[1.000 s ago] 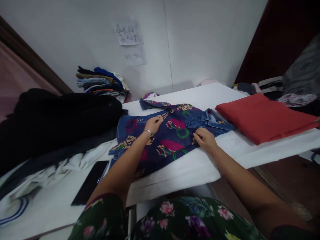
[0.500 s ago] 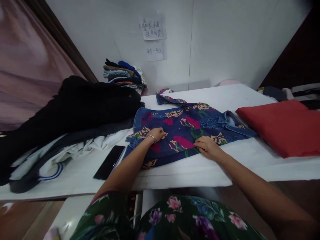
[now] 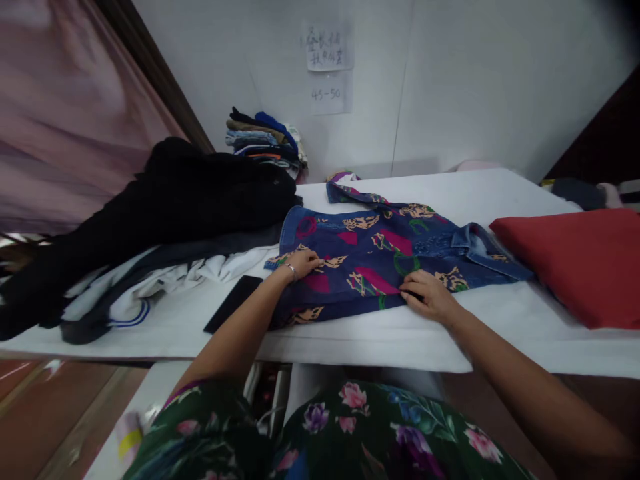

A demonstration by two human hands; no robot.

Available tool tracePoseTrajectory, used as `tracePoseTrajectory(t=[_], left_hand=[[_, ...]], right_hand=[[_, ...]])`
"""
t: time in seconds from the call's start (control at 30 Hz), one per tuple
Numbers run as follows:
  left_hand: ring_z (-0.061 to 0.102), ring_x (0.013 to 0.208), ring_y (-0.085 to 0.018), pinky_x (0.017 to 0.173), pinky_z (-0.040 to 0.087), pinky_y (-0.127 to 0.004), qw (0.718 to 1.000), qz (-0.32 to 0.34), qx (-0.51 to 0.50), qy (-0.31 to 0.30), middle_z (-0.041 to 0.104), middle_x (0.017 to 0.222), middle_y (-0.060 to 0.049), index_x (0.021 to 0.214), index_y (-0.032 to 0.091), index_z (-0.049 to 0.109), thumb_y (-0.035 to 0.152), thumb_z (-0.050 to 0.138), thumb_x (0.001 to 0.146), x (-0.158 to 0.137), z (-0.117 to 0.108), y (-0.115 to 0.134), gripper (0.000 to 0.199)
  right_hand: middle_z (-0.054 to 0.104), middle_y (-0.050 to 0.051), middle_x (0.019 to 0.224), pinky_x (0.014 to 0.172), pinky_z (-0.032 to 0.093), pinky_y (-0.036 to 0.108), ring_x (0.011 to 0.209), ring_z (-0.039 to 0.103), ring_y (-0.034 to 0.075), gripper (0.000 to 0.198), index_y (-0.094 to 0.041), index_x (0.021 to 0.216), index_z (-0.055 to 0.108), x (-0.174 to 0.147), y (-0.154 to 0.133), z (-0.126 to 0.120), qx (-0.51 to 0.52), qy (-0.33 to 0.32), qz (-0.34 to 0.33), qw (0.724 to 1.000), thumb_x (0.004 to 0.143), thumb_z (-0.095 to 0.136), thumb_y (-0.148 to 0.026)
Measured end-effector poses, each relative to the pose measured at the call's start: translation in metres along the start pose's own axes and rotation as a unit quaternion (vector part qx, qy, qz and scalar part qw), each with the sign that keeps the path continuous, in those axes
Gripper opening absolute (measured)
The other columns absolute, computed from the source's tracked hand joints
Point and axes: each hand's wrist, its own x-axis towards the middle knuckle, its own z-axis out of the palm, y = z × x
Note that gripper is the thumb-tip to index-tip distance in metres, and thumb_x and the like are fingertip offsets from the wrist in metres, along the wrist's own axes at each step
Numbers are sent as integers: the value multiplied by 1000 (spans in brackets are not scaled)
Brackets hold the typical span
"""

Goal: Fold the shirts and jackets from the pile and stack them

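Boldly patterned garment [image 3: 370, 257], navy, magenta, green and tan, left grip [image 3: 303, 262] and right grip [image 3: 429, 297] narrow on it

Denim garment [image 3: 373, 263] partly hidden, red cloth [image 3: 575, 267] cropped (right edge)

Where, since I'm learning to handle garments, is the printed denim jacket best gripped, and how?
Probably the jacket is best pinched along its long near side, coming from the front of the white table. The cloth lies flat, and that side runs roughly along the table's front edge. The right hand appears to pinch there; the left hand touches nearer the hem.
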Motion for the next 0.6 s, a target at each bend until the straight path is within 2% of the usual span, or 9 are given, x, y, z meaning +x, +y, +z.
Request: tracePoseTrajectory(t=[0.1,0.2,0.27,0.4,0.47,0.6], left_hand=[[62,85,-18,76,44,-24,999,-28,-19,20,70,88,1,87,26,71,36,61,79,-24,-9,-24,17],[62,94,-19,83,44,-25,997,-60,-15,48,70,102,0,98,26,71,31,65,75,-50,-16,-41,24],[62,92,-19,82,45,-26,993,-84,-20,82,69,106,-2,106,24,69,30,65,76,-66,-20,-48,31],[62,83,-17,77,46,-25,979,-136,-41,149,70,99,-3,114,20,65,32,59,82,-99,-21,-52,35],[62,84,-18,77,46,-26,974,-158,-28,158,69,99,-4,112,19,65,36,57,84,-116,-16,-50,34],[62,90,-19,78,46,-28,967,-194,3,163,66,106,-7,111,18,64,42,53,87,-149,0,-40,36]], right_hand=[[64,9,90,71,45,38,83,56,22,17,-22,92,70,-1,2,2,-21,-17,11,1000,86,55,-26],[64,9,92,71,46,38,82,57,22,19,-22,93,70,-1,4,2,-23,-32,6,999,87,53,-28],[64,9,92,71,47,39,83,58,23,19,-22,94,70,-2,5,1,-22,-33,2,999,88,53,-28],[65,10,96,74,49,42,87,60,25,18,-24,98,68,-4,4,1,-18,-13,-9,1000,87,55,-29],[65,11,102,77,49,44,91,61,26,19,-25,101,67,-5,4,2,-16,-9,-20,1000,86,55,-29],[65,10,105,81,50,43,95,61,25,22,-22,102,66,-6,5,5,-22,-43,-33,998,87,54,-30]])
